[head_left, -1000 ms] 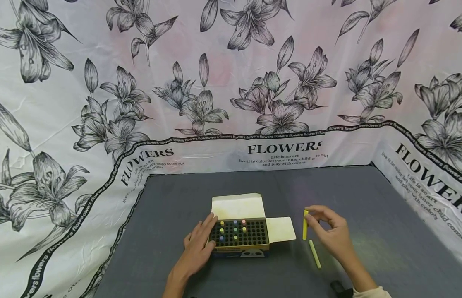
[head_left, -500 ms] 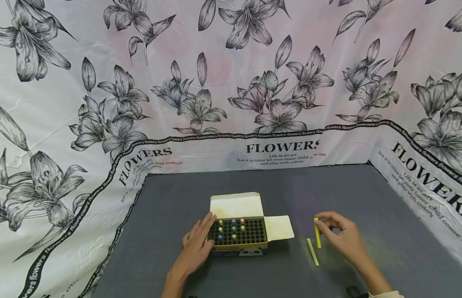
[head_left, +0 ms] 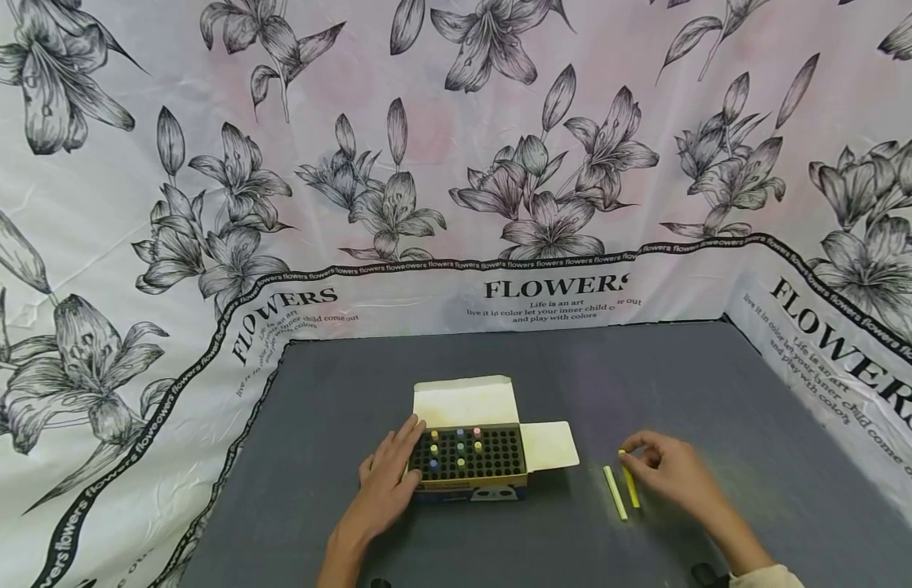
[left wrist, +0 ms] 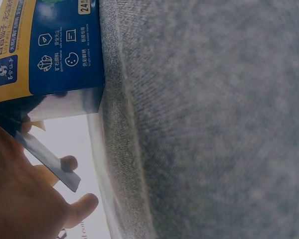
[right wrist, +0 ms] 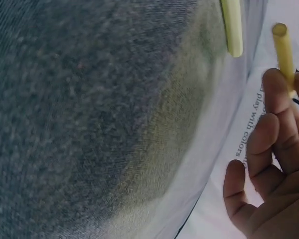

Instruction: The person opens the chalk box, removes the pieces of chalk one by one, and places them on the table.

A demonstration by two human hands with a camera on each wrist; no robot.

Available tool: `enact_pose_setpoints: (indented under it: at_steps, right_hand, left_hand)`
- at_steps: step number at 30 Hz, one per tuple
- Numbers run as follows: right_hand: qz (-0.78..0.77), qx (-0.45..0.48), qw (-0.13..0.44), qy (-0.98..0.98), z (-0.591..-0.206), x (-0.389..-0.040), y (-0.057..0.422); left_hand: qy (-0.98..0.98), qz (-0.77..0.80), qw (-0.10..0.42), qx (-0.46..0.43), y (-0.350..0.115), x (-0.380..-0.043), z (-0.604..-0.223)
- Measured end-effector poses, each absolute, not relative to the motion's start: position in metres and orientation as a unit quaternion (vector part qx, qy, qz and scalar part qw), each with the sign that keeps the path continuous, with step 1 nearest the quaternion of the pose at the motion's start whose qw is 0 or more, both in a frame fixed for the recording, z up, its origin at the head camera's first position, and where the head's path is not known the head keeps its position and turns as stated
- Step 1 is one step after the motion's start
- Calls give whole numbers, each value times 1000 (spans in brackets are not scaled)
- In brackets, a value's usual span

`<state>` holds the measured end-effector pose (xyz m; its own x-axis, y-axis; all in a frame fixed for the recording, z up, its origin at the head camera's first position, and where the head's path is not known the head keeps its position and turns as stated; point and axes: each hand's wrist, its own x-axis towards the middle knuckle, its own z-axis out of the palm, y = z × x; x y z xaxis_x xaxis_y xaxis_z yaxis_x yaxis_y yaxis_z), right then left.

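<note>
An open chalk box point(head_left: 456, 492) stands on the dark table, with a black holed insert and several coloured chalks standing in it. My left hand point(head_left: 385, 482) rests along the box's left side, fingers fairly straight. In the left wrist view a side flap point(left wrist: 47, 159) lies against those fingers, below the blue and yellow box wall point(left wrist: 65, 45). To the right of the box, my right hand point(head_left: 676, 474) pinches a yellow chalk point(head_left: 630, 488) by its upper end, between thumb and fingertips. Just left of it a pale yellow-green chalk point(head_left: 615, 492) lies on the table.
The box's white back lid point(head_left: 466, 402) and right flap point(head_left: 549, 446) are folded out. Flower-printed cloth point(head_left: 544, 302) walls off the table point(head_left: 338, 384) at the back and sides. A dark object point(head_left: 709, 575) shows at the right wrist.
My right hand has moved right and down with the yellow chalk, from left of the pale chalk to its right, and the chalk now tilts. The left hand has stayed at the box.
</note>
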<state>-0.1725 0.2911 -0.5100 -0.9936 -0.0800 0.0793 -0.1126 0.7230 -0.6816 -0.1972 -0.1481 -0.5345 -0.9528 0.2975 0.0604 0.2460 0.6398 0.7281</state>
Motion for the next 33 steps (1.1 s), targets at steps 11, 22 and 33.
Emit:
enact_pose_setpoints:
  at_steps: [11, 22, 33]
  right_hand:
    - [318, 52, -35, -946, -516, -180, 289]
    - [238, 35, -37, -970, -521, -183, 280]
    - [183, 38, -28, -982, -517, -185, 275]
  left_hand:
    - [906, 396, 34, 145, -148, -197, -532]
    - [908, 393, 34, 144, -147, -197, -532]
    - [909, 389, 31, 145, -147, -197, -531]
